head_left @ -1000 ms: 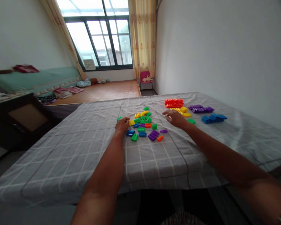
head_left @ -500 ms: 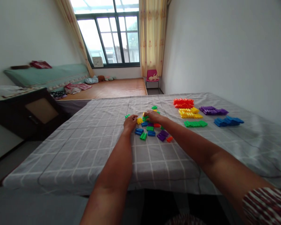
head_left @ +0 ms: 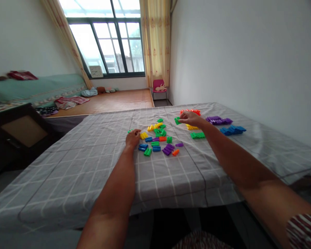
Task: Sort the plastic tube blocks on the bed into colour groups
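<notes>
Our right hand (head_left: 191,118) pinches a green piece (head_left: 177,120); whether our left hand (head_left: 132,138) grips anything, we cannot tell. We can't read the blurred clock (head_left: 96,71).

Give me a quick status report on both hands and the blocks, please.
Right hand holds green plastic blocks; left hand beside yellow blocks, grip unclear; right hand partly blocks view of red-orange stack.

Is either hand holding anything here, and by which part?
The right hand holds a green piece by the side nearest that hand. Whether the left hand, beside the yellow pieces, holds anything cannot be told.
</notes>
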{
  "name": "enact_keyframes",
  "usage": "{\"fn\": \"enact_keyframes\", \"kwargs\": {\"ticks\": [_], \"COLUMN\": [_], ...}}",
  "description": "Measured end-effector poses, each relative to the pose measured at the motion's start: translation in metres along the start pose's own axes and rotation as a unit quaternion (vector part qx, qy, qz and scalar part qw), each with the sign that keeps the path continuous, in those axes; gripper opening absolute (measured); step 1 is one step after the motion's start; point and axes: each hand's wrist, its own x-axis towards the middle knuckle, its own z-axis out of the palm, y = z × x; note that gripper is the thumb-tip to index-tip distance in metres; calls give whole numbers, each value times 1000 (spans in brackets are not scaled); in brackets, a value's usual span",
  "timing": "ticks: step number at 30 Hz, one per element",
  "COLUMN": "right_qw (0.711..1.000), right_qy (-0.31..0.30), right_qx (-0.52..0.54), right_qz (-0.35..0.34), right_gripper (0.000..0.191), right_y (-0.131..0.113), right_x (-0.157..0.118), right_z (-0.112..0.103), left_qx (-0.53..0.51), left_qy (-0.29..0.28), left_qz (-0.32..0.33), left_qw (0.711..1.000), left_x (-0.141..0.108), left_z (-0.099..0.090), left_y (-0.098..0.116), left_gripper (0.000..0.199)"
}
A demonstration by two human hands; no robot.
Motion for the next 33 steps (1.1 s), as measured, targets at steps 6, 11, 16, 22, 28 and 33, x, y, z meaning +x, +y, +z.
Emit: {"fn": "enact_keyframes", "kwargs": {"ticks": [6,11,16,22,28,33], "right_qw": [991,987,978,972,978,980], "right_qy": [-57,-70,-83,-75,-11,-31], "right_qx": [-63,-104,-153,-198,-209,-116], "right_qz": [102,98,116,105,-11,-160], "right_gripper": [35,28,24,27,25,25], "right_y": [66,65,59,61,15,-42], "right_x": [-41,-49,-51,-51,-31,-11], "right_z": [-40,-24,-12,-20,-5,55], "left_qx": [2,9,-16,-112,-185,-187], "left_qy": [8,26,49,151,229,229], "left_qz": [3,-2,-13,-46,-121,-147], "left_qw": [1000,1000,999,981,948,944], "left_x": [6,5,2,7,17,21], "left_z": [0,-1,-6,-11,-11,-9], "left_y": [1,-4,-4,-8,-26,-35], "left_gripper": [35,35,35,38,44,46]}}
